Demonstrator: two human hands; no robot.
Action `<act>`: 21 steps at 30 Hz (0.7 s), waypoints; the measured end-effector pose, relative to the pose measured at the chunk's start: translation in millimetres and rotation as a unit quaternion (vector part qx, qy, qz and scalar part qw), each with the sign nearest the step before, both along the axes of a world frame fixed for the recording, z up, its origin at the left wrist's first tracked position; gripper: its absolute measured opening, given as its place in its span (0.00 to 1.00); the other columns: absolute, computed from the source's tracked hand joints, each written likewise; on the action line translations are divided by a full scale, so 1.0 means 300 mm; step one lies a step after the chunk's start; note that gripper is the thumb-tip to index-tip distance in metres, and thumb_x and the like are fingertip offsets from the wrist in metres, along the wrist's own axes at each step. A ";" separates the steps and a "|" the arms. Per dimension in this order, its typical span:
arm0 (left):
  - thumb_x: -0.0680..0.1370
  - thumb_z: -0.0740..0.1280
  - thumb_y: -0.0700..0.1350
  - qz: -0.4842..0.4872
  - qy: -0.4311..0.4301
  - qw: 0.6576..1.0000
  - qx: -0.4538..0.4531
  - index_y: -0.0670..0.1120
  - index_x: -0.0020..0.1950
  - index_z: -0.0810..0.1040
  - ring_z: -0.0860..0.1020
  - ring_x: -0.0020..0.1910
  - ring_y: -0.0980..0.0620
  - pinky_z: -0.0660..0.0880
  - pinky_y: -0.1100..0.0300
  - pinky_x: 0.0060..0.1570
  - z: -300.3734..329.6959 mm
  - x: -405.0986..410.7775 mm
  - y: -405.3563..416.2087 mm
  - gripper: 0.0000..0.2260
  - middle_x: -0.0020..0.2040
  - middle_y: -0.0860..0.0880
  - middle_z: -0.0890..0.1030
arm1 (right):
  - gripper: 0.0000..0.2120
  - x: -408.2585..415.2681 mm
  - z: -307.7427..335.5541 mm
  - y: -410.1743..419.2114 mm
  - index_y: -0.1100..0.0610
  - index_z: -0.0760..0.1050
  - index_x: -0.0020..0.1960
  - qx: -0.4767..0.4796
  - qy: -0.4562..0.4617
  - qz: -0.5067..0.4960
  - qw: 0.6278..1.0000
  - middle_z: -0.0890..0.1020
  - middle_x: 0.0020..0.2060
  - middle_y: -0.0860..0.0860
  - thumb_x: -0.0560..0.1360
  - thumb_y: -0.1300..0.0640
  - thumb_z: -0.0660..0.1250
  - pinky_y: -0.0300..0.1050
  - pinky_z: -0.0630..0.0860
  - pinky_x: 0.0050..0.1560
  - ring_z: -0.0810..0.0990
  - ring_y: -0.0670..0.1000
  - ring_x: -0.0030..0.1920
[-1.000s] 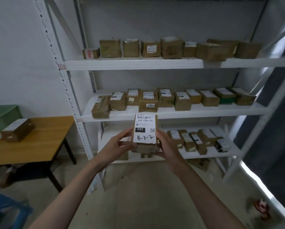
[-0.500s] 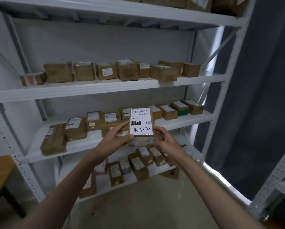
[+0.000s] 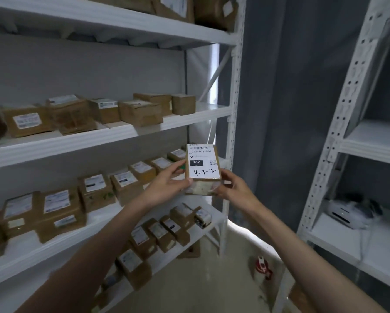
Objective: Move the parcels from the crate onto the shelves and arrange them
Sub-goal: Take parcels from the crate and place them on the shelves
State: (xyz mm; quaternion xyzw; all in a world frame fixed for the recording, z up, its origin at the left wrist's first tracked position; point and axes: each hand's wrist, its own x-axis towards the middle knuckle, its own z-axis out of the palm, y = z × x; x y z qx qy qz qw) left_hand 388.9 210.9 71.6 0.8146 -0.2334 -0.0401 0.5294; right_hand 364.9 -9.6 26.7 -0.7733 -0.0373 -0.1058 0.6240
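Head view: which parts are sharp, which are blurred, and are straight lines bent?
Head view: the label on the held parcel is sharp and readable; parcels at the left edge are smeared; the shelf posts lean and curve from the wide lens; light is dim.

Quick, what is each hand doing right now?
Left hand: grips the left side of the labelled parcel.
Right hand: grips the same parcel's lower right corner.

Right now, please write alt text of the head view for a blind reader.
Both hands, left hand and right hand, hold a labelled parcel handwritten "4-3-2" before white shelves filled with brown parcels.
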 end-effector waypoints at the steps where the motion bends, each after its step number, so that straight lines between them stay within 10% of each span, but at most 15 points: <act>1: 0.78 0.69 0.48 -0.004 -0.003 1.000 0.005 0.57 0.77 0.62 0.75 0.59 0.63 0.72 0.50 0.67 0.004 0.038 -0.052 0.29 0.71 0.51 0.71 | 0.24 0.034 0.005 -0.051 0.50 0.74 0.69 0.000 -0.008 -0.002 1.000 0.81 0.58 0.46 0.75 0.59 0.72 0.48 0.82 0.53 0.83 0.50 0.56; 21: 0.80 0.66 0.50 0.067 -0.089 0.992 0.051 0.55 0.76 0.62 0.75 0.61 0.51 0.75 0.49 0.61 0.274 0.764 -0.726 0.26 0.63 0.51 0.75 | 0.26 0.851 0.296 -0.703 0.54 0.70 0.72 -0.085 -0.077 0.006 0.993 0.79 0.57 0.47 0.77 0.70 0.64 0.46 0.82 0.56 0.82 0.47 0.53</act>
